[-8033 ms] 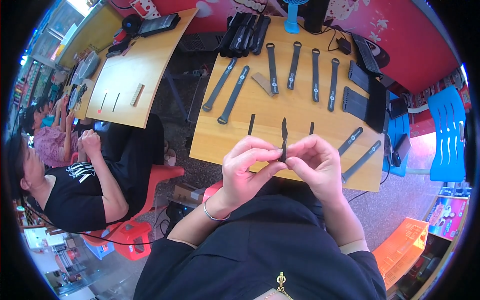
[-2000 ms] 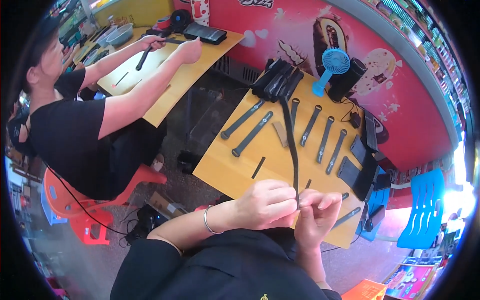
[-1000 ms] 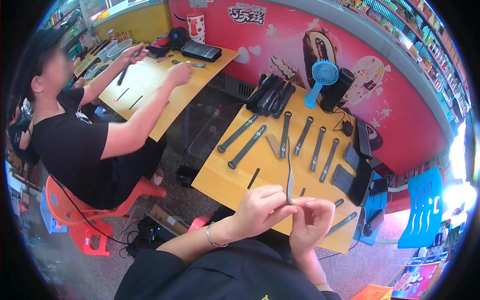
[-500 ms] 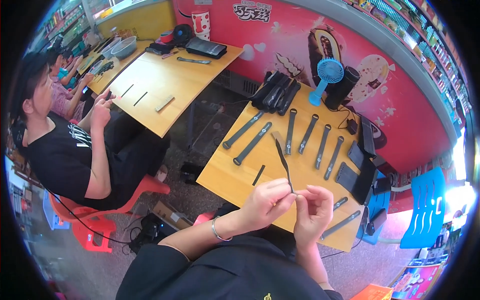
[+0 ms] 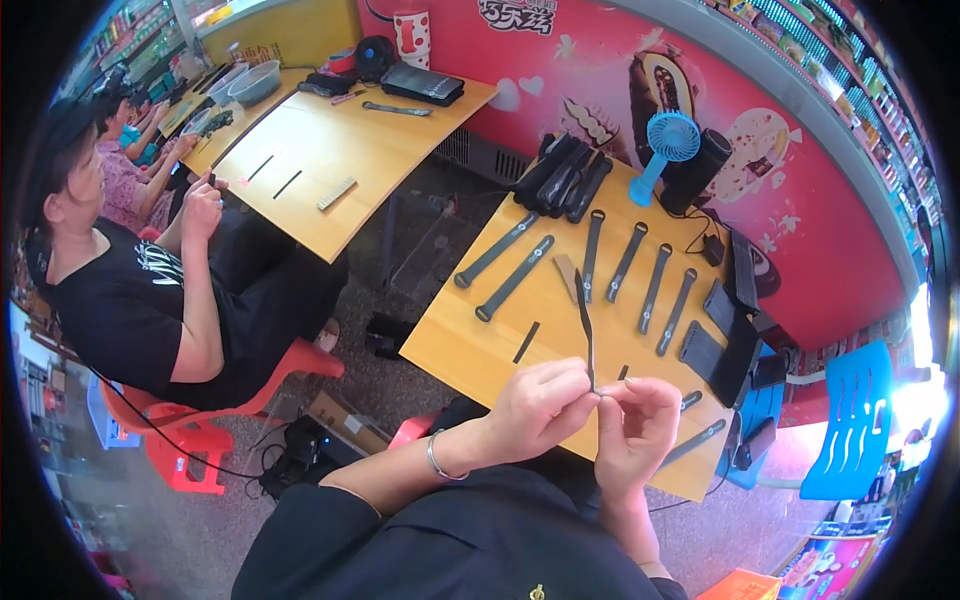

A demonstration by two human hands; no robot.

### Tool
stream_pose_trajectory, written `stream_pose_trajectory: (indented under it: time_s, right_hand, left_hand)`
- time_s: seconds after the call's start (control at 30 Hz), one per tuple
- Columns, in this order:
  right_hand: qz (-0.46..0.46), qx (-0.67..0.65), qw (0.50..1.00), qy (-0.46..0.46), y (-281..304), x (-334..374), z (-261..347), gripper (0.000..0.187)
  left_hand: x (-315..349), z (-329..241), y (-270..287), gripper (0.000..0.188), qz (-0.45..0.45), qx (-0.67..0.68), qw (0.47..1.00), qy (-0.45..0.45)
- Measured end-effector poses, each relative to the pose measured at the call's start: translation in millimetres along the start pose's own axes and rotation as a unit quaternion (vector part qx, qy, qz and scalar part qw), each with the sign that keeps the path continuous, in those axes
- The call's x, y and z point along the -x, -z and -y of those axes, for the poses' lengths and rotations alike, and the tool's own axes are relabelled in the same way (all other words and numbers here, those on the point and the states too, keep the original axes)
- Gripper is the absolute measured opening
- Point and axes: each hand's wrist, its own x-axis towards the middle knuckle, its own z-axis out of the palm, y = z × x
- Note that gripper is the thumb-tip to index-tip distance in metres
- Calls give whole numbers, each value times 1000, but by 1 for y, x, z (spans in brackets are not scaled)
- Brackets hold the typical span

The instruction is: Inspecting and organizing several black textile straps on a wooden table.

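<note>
Both my hands meet above the near edge of my wooden table [image 5: 450,330]. A thin black strap [image 5: 586,335] stands up from between them, its free end pointing toward the far side. My left hand [image 5: 545,408] pinches the strap's lower end between thumb and fingers. My right hand [image 5: 636,428] pinches the same end from the other side, fingertips touching the left ones. Beyond them lie several dark straps with a looped end, among them one strap [image 5: 515,278] on the left and another strap [image 5: 677,312] on the right. A short black strip [image 5: 526,341] rests nearer.
A bundle of black straps [image 5: 565,178] lies at the back, beside a blue fan [image 5: 668,145] and a black cylinder [image 5: 698,172]. Flat black pieces [image 5: 722,360] line the right edge. On the left a seated person [image 5: 130,290] works at another table [image 5: 330,225]. A blue chair [image 5: 848,420] stands right.
The view has shifted slightly. My hands keep their pinch on the strap, which now stands a little more upright. The seated person's hands have moved slightly.
</note>
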Motion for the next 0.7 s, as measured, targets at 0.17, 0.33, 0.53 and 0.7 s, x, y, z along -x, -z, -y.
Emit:
stream_pose_trajectory:
  time_s: [0.17, 0.33, 0.53, 0.7]
  right_hand:
    - [21, -47, 999, -16, -2, 1, -1, 29]
    - [40, -109, 993, -21, 0, -6, -1, 30]
    - [89, -271, 948, -139, 6, -20, -4, 31]
    - [98, -347, 907, -219, 11, -23, -11, 27]
  left_hand:
    - [1, 2, 1, 23, -9, -5, 999, -46]
    - [-4, 5, 6, 23, 28, -13, 995, -92]
    - [-5, 10, 17, 21, 94, 38, 993, -63]
    - [-1, 10, 19, 16, 128, 156, 976, 86]
